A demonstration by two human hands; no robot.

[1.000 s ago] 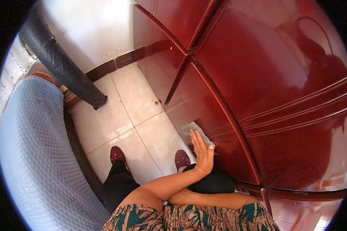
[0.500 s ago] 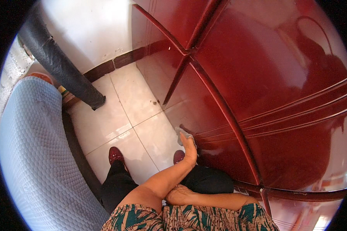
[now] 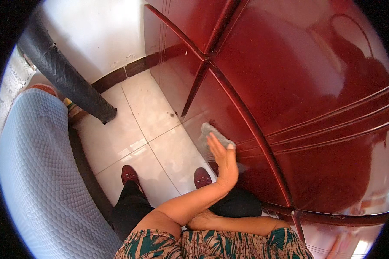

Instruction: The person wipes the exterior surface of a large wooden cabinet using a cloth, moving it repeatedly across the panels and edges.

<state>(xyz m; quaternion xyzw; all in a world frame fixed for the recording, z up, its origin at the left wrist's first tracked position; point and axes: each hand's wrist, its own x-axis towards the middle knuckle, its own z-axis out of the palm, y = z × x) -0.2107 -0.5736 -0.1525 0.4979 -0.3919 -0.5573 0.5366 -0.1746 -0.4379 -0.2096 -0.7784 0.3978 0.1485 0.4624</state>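
My left hand [image 3: 224,162] presses a grey cloth [image 3: 215,134] against the glossy dark red panel [image 3: 246,125] of a cabinet. Its fingers lie long over the cloth, and the thumb rests at the cloth's edge. The left forearm crosses in front of my body toward the right. Tucked under that arm, close to my lap, is my right hand [image 3: 199,220]; its fingers are hidden, so I cannot see whether it holds anything.
Raised dark red strips [image 3: 250,116] divide the cabinet front. Pale tiles [image 3: 147,116] cover the floor around my dark red shoes [image 3: 129,174]. A light blue padded seat [image 3: 39,159] stands at the left, near a black wrapped pole [image 3: 69,69] and a white wall [image 3: 99,34].
My left hand and the cloth have moved up and to the right along the panel. The cloth now shows more spread out. My right arm stays where it was.
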